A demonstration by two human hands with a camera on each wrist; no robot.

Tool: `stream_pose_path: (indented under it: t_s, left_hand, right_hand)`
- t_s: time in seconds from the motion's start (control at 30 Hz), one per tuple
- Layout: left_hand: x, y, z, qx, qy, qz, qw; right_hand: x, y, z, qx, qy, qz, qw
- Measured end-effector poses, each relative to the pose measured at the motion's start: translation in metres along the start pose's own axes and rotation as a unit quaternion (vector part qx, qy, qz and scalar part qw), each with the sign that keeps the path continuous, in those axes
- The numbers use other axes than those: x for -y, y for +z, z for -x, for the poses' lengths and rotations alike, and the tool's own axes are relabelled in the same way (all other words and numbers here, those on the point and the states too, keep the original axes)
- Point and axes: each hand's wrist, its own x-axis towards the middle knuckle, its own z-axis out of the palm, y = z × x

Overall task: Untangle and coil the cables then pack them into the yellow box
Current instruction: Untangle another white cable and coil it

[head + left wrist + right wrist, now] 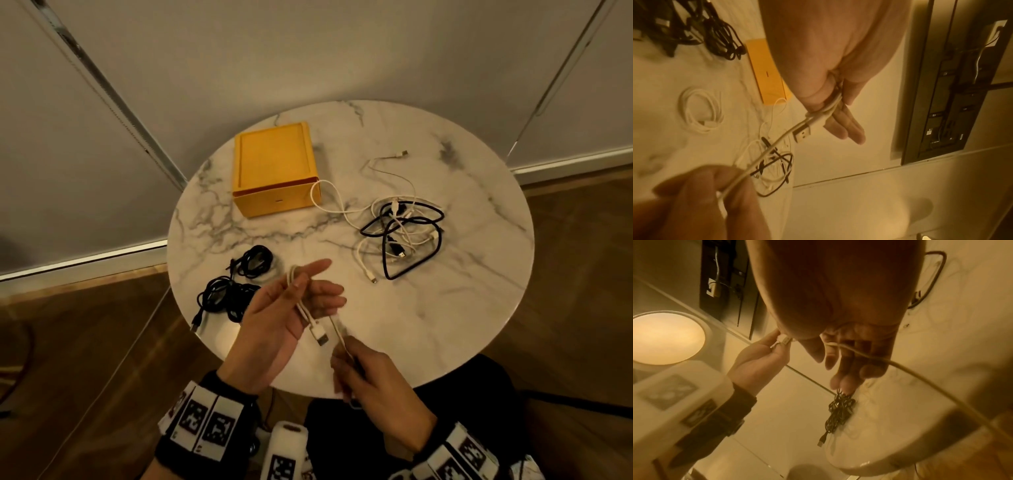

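1. Bare desk (411, 325) lies ahead of my hands, between the two cable groups.
2. Coiled black cables (236, 287) crowd the near left edge.
3. A tangle (400, 233) of black and white cables blocks the right.
4. The box (274, 168) stands far left, a white loop (322, 195) touching its corner.

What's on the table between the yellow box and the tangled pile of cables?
In the head view, one white cable loop runs out from the tangled pile and touches the corner of the yellow box. Otherwise that stretch of marble table is bare.
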Motion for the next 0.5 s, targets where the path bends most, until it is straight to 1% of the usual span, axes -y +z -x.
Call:
stream_pose_path:
  t_s: [0.07, 0.1, 0.17, 0.23, 0.3, 0.43, 0.47, 0.5]
  left_hand:
    - [-0.003, -0.003, -0.002, -0.003, 0.015, -0.009, 1.0]
    - [-0.002, -0.005, -0.001, -0.003, 0.011, -0.02, 1.0]
    - [0.004, -0.007, 0.001, 0.004, -0.005, -0.059, 0.998]
    - [0.01, -0.011, 0.002, 0.019, -0.019, -0.127, 0.992]
    - [0.014, -0.013, 0.004, 0.047, -0.044, -0.196, 0.978]
    - [0.023, -0.009, 0.015, 0.09, -0.092, -0.262, 0.956]
    - [0.027, -0.007, 0.018, 0.105, -0.093, -0.286, 0.948]
    - [0.031, -0.007, 0.02, 0.122, -0.084, -0.329, 0.933]
  right_hand:
    - [0.006, -0.004, 0.003, 0.034, -0.007, 0.038, 0.999]
    - [0.009, -0.006, 0.006, 0.053, -0.019, 0.078, 0.995]
    - [0.019, -0.01, 0.012, 0.082, -0.051, 0.177, 0.98]
    - [0.032, -0.016, 0.016, 0.104, -0.068, 0.249, 0.961]
    - [0.044, -0.023, 0.019, 0.131, -0.068, 0.305, 0.941]
    - [0.065, -0.03, 0.025, 0.187, -0.085, 0.369, 0.906]
    - [0.069, -0.031, 0.025, 0.196, -0.094, 0.375, 0.901]
    - [0.07, -0.031, 0.023, 0.202, -0.104, 0.379, 0.897]
